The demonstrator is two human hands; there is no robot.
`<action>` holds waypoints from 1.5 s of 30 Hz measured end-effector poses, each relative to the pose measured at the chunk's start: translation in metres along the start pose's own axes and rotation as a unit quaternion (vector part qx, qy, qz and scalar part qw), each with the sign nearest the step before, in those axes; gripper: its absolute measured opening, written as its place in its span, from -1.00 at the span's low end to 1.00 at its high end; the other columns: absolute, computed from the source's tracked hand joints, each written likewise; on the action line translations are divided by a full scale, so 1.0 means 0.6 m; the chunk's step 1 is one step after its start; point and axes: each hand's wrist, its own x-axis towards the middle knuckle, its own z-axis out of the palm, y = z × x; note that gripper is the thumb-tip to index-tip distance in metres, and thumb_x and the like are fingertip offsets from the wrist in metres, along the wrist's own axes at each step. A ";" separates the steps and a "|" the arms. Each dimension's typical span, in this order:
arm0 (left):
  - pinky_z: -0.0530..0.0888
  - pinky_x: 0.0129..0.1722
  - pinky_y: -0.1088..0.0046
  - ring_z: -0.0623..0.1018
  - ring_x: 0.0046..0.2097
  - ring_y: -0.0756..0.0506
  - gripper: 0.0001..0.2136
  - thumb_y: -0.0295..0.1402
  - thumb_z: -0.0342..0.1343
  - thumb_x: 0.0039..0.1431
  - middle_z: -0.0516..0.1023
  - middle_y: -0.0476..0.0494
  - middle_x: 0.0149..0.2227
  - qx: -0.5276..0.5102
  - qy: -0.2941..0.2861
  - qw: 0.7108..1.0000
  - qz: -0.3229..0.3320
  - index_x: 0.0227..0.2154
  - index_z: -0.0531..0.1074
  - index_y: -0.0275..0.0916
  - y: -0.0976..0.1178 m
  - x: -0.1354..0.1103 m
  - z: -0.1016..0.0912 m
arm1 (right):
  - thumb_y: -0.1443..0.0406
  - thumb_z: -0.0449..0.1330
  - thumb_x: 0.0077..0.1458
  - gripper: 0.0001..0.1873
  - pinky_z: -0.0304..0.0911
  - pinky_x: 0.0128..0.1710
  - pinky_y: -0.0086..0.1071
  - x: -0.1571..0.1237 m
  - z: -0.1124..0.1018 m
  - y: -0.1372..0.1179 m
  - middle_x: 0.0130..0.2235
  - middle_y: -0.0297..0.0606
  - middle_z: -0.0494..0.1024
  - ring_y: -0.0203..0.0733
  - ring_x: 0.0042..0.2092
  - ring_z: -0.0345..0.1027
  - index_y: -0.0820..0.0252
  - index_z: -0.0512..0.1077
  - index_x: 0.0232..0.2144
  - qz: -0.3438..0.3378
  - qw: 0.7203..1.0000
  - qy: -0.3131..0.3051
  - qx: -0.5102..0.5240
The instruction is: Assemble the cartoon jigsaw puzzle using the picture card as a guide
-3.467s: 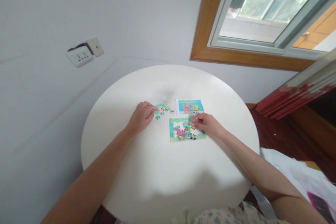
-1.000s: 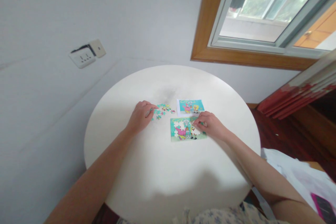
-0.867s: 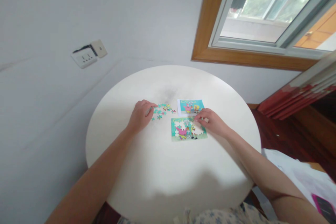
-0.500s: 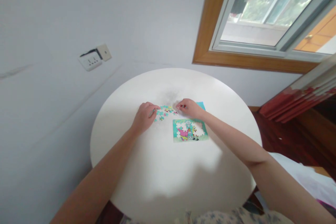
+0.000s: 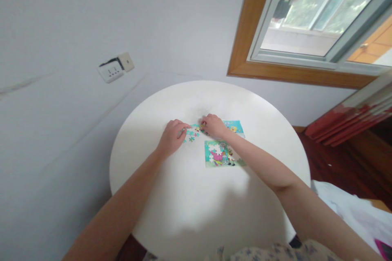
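My left hand [image 5: 173, 138] rests on the table at the left side of a small heap of loose jigsaw pieces [image 5: 192, 133], mostly teal. Its index finger is stretched out and its thumb stands apart from it, beside the pieces. At the heap's right side, my right hand [image 5: 213, 125] has its fingers curled down and drawn together; what lies between their tips is hidden. In front of it lies a partly filled jigsaw puzzle [image 5: 218, 157] with cartoon figures and white gaps. My right forearm covers the puzzle's right part.
Behind my right wrist lies a blue picture card [image 5: 235, 126] with cartoon figures. The round white table [image 5: 183, 195] stands close to the wall, which has a socket [image 5: 110, 71]. A window [image 5: 306, 16] and a red-and-white curtain [image 5: 339, 114] are at the right.
My right hand has moved left and down onto the loose pieces, uncovering more of the blue card. Its forearm now covers the puzzle's right side. The left hand keeps its place by the heap.
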 end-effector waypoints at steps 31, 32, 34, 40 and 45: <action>0.33 -0.07 0.26 0.41 -0.15 -0.14 -0.78 -0.43 -0.06 0.22 0.45 -0.14 -0.26 -0.004 -0.009 1.000 0.003 -0.23 0.50 -0.21 -0.002 -0.001 0.001 | 0.40 0.19 -0.01 -0.84 0.22 -0.41 -0.54 -0.022 -0.010 0.072 -0.39 -0.34 0.52 -0.42 -0.44 0.31 0.28 0.44 -0.30 0.001 0.924 -0.010 0.382; 0.33 -0.07 0.26 0.41 -0.15 -0.14 -0.78 -0.43 -0.06 0.22 0.45 -0.14 -0.26 -0.004 -0.010 1.000 0.002 -0.23 0.50 -0.20 -0.002 -0.001 0.001 | 0.35 0.19 0.02 -0.83 0.21 -0.45 -0.53 -0.036 -0.015 0.082 -0.39 -0.34 0.52 -0.42 -0.48 0.29 0.27 0.42 -0.27 0.002 0.916 -0.015 0.402; 0.33 -0.06 0.26 0.41 -0.15 -0.13 -0.78 -0.43 -0.05 0.21 0.44 -0.13 -0.26 -0.003 -0.014 1.000 -0.001 -0.22 0.50 -0.20 -0.002 -0.001 0.002 | 0.28 0.18 0.05 -0.84 0.23 -0.46 -0.52 -0.069 -0.028 0.102 -0.43 -0.33 0.52 -0.41 -0.49 0.31 0.25 0.39 -0.29 0.008 0.900 -0.024 0.434; 0.34 -0.08 0.26 0.41 -0.17 -0.14 -0.78 -0.42 -0.05 0.22 0.43 -0.14 -0.28 -0.001 -0.021 1.000 0.000 -0.22 0.50 -0.20 -0.005 0.000 0.006 | 0.17 0.27 0.00 -0.73 0.30 -0.40 -0.47 -0.169 -0.051 0.156 -0.47 -0.34 0.51 -0.34 -0.44 0.39 0.24 0.42 -0.30 0.034 0.838 -0.067 0.541; 0.34 -0.08 0.27 0.42 -0.18 -0.13 -0.78 -0.39 -0.06 0.23 0.43 -0.12 -0.29 0.006 -0.029 1.000 -0.001 -0.23 0.50 -0.18 -0.007 0.000 0.010 | 0.25 0.14 0.10 -0.75 0.32 -0.35 -0.42 -0.208 -0.028 0.170 -0.45 -0.32 0.53 -0.30 -0.42 0.38 0.25 0.53 -0.24 0.013 0.907 -0.068 0.416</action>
